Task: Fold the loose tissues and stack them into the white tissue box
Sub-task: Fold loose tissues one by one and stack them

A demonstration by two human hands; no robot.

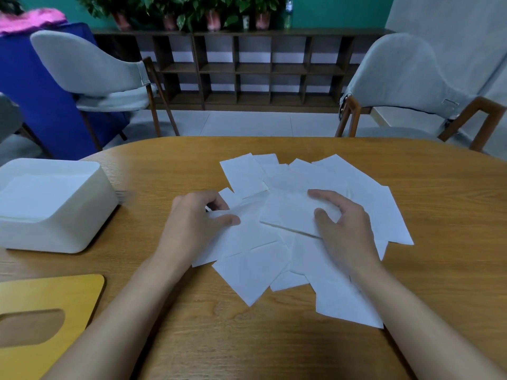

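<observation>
Tissues (301, 174) strew wooden table (439, 187), chairs (397, 78) beyond; left grip (192, 218) and right grip (348, 223) each pinch one.

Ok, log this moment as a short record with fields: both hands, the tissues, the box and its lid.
left hand: pinches the edge of a sheet at the pile's left side
right hand: thumb and curled fingers hold the top tissue
loose tissues: many, overlapping, spread on the table
white tissue box: open, left of the pile; flat white tissues seem to lie inside
lid: yellow, oval slot, flat on the table nearer than the box
</observation>
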